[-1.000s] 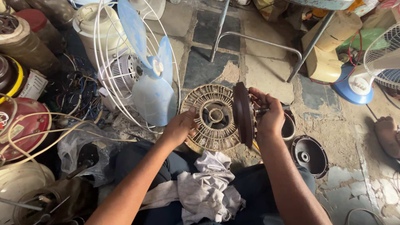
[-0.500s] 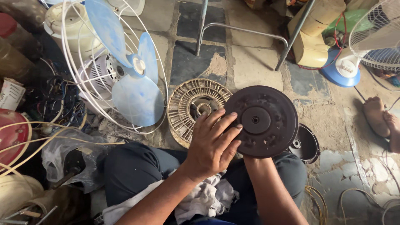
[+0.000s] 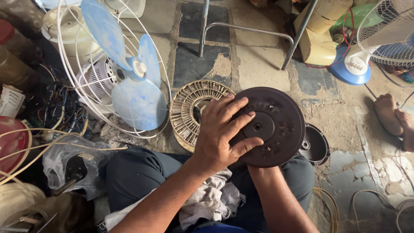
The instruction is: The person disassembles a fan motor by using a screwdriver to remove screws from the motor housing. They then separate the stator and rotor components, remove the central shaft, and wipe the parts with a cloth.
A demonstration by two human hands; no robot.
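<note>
Starting at the left edge, a red round casing (image 3: pixel 10 149) sits among tangled wires (image 3: pixel 56 112), with a crumpled clear plastic bag (image 3: pixel 69 166) just below them. Beside these lies a white wire fan guard (image 3: pixel 73 92) holding pale blue fan blades (image 3: pixel 129 82). Next comes a beige slotted round grille (image 3: pixel 185 112) on the stone floor (image 3: pixel 258 64), partly covered by the person's left hand (image 3: pixel 222 133). That hand lies flat, fingers spread wide, pressed on the face of a dark brown round disc (image 3: pixel 278 125) held above the lap; the thumb reaches toward the disc's centre hub. The right hand is hidden behind the disc, so its grip cannot be made out, though its forearm rises to the disc's lower edge and it probably supports the disc from beneath. A pale rag (image 3: pixel 211 203) rests on the lap. Just right of the disc, a black round cover (image 3: pixel 317 146) lies on the floor. Farther right stand a blue-and-white fan base (image 3: pixel 351 64) and another person's bare feet (image 3: pixel 394 116).
</note>
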